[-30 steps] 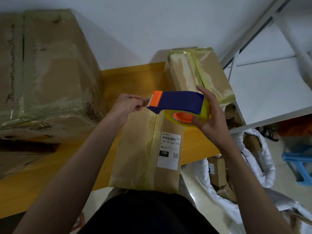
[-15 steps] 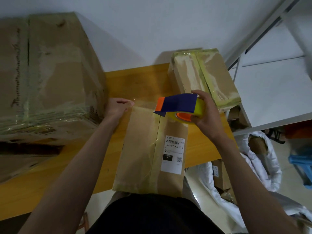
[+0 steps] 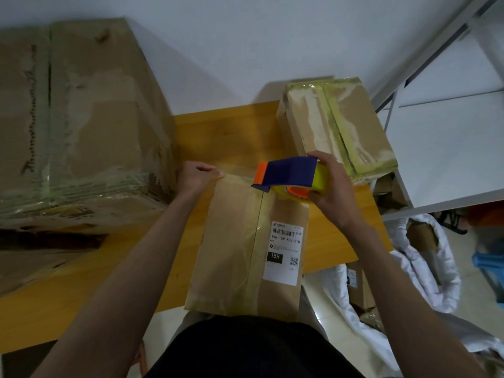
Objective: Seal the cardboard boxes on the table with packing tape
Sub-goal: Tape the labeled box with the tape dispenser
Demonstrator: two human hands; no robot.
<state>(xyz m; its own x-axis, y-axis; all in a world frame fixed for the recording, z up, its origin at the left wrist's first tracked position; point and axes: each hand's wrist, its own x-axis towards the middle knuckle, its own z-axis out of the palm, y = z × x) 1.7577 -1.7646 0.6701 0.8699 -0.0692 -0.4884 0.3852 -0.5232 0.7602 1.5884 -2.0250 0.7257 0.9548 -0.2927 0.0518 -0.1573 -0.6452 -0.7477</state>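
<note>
Three cardboard boxes share a yellow wooden table [image 3: 234,137], and the one being sealed, a flat parcel [image 3: 240,249] with a white shipping label [image 3: 283,255], lies at the near edge directly in front of the person, its near end overhanging toward a dark shirt [image 3: 245,350]. Clear tape already runs lengthwise down its centre seam. At the parcel's far end, the person's right hand [image 3: 335,197] grips a tape dispenser [image 3: 286,174], blue with an orange tip, fingers curled over the top and thumb under the yellow tape roll [image 3: 319,184]; the dispenser sits just above the far right part of the parcel, orange tip pointing left. The left hand [image 3: 195,175] rests at the parcel's far left corner, fingers curled over the edge; a faint sheen of tape shows between that hand and the dispenser, though whether the fingers pinch it cannot be told. A large, heavily taped box [image 3: 79,118] stands on the table to the left, and a smaller taped box [image 3: 338,126] sits at the far right corner, close behind the right hand. Beyond the table's right side stand white metal shelves [image 3: 447,132], with white bags [image 3: 425,276] holding more parcels on the floor.
</note>
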